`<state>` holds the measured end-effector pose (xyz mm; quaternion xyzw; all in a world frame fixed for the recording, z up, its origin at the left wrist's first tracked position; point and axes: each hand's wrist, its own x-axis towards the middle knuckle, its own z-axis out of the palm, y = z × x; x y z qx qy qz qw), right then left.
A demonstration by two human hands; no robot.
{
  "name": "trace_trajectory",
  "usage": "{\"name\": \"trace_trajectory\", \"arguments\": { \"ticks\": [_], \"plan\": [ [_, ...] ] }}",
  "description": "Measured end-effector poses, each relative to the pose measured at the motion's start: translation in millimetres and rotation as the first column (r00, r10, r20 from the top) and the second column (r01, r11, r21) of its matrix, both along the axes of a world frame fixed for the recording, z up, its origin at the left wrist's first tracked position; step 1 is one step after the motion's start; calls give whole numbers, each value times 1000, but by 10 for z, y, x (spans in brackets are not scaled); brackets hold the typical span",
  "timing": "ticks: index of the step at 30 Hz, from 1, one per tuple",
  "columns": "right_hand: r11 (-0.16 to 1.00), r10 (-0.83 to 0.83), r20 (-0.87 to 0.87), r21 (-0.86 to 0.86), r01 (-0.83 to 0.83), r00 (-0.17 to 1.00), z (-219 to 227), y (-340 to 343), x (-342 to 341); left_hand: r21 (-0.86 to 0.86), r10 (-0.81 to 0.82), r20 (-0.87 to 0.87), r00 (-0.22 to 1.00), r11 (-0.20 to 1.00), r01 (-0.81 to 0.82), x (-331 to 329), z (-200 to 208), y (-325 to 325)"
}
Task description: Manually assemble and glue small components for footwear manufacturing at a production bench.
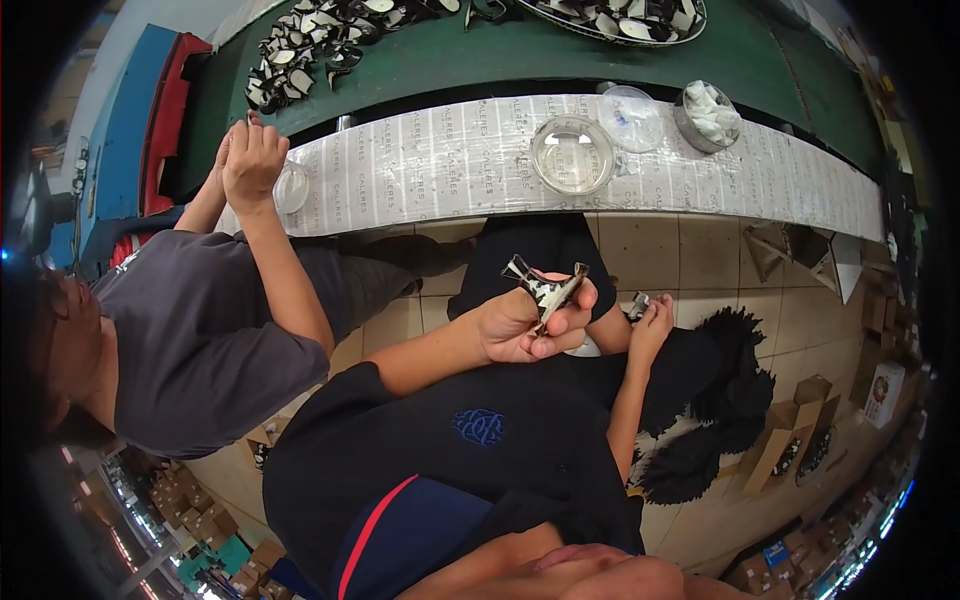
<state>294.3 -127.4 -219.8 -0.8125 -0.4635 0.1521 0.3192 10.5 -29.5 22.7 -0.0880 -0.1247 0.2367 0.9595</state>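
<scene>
My left hand (515,328) is closed around a small folded piece (548,290) with a black and white pattern, perhaps a shoe part. It holds the piece up in front of my dark shirt, short of the bench edge. Lower and to the right, my right hand (652,328) pinches a small silvery-grey item (638,304) whose kind I cannot make out. The hands are apart from each other. Closest to them on the bench is a round clear dish (572,155).
The bench strip (430,160) has printed paper covering. It bears a clear lid (632,118) and a tin of white wads (708,116). Beyond, a green belt (430,75) carries a pile of black-and-white pieces (300,50) and a heaped tray (650,42). At left, a co-worker's hands (252,160) meet.
</scene>
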Motion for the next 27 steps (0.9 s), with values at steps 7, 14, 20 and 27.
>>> {"name": "trace_trajectory", "arguments": {
  "ticks": [7,14,20,27],
  "plan": [
    [974,-216,-443,-162,160,870,278,38,-92,43,43,-33,999,998,-42,21,-41,15],
    [998,63,15,-7,-63,998,41,35,-41,108,147,-190,971,986,-128,-34,-49,10],
    [992,100,87,66,-106,991,-109,-141,159,131,200,-379,904,978,-162,90,-174,16],
    [995,94,-73,37,-91,993,-123,38,58,153,237,-230,944,967,-205,-68,-294,-2]
  ]
}}
